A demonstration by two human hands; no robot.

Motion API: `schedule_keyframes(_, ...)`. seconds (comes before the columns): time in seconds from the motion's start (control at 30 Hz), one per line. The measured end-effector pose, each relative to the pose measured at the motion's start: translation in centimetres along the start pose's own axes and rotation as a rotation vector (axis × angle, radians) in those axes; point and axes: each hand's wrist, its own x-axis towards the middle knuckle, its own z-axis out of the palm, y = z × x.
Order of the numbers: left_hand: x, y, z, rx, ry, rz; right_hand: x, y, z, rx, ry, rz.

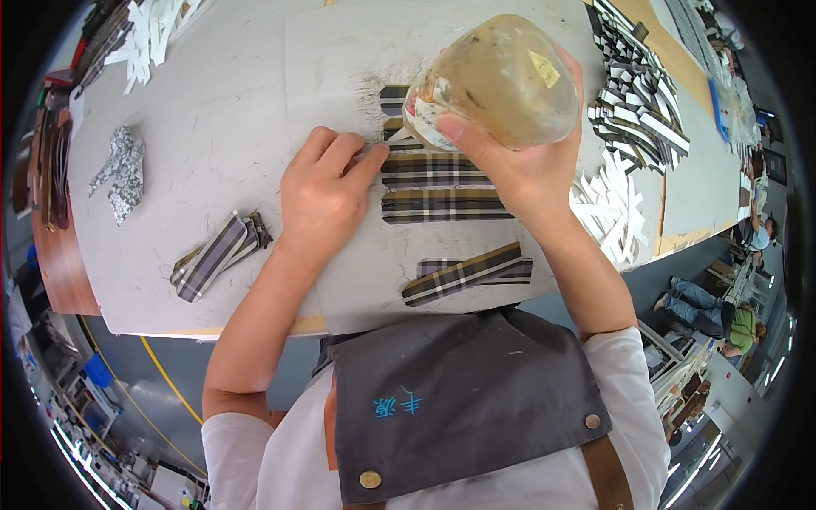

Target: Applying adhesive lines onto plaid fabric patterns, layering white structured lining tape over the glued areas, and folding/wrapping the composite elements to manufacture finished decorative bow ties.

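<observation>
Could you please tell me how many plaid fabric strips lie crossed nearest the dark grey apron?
2 show: one dark plaid fabric strip slants on top; the other strip lies beneath. More may be hidden.

Left hand: palm down, fingers bent, thumb pointing rightward.
Right hand: raised, gripping, thumb spread, fingers mostly hidden.
Left forearm: slanting up, inward.
Right forearm: likewise, elbow bent.
</observation>
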Motion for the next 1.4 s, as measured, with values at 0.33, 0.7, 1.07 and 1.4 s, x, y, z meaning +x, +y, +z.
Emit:
schedule_keyframes(0.33, -0.1, 0.2, -0.4, -0.039, -0.052, -0.035, -0.9, 0.8, -5.9, -0.089, 0.105, 0.089)
schedule_keyframes(0.7, 0.4, 0.1, -0.6, 0.001, -0.052, -0.013, -1.8, 1.0, -12.7, -0.112, 0.219, 0.142)
schedule_keyframes(1.07, 2.2, -1.0, 0.3, -0.032, -0.039, -0.084, 2.7, 1.6, -6.5, 0.214, 0.182, 0.098)
schedule_keyframes(1.4, 2.2, -0.9, 0.7, -0.02, -0.023, -0.094, 3.5, 3.3, -0.9, -0.177, -0.107, -0.054)
